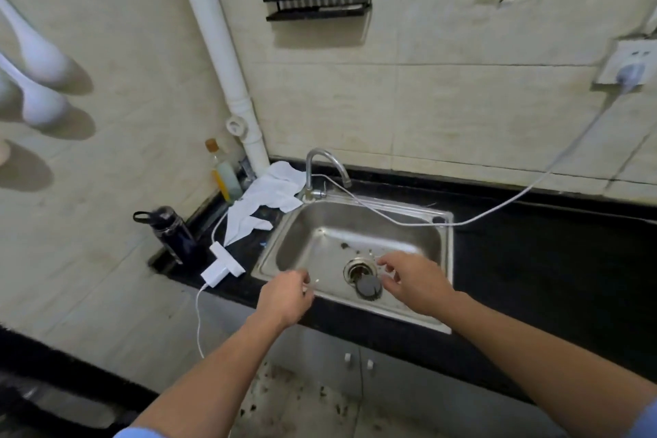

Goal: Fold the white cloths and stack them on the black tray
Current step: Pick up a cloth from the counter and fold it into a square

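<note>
A heap of crumpled white cloths [265, 197] lies on the black counter [533, 252] to the left of the tap, at the back left corner of the sink. My left hand [286, 299] hovers over the sink's front left rim with its fingers loosely curled and nothing in it. Over the basin near the drain, my right hand [414, 283] is held with relaxed, slightly bent fingers and holds nothing. Both hands are well short of the cloths. No black tray shows in this view.
A steel sink [320, 242] with tap [321, 167] and loose drain plug [369, 286] fills the middle. A white cable [497, 206] runs from a wall socket [627, 67] across the sink to white chargers [222, 265]. A dark water bottle [170, 231] and bottles [222, 174] stand at left.
</note>
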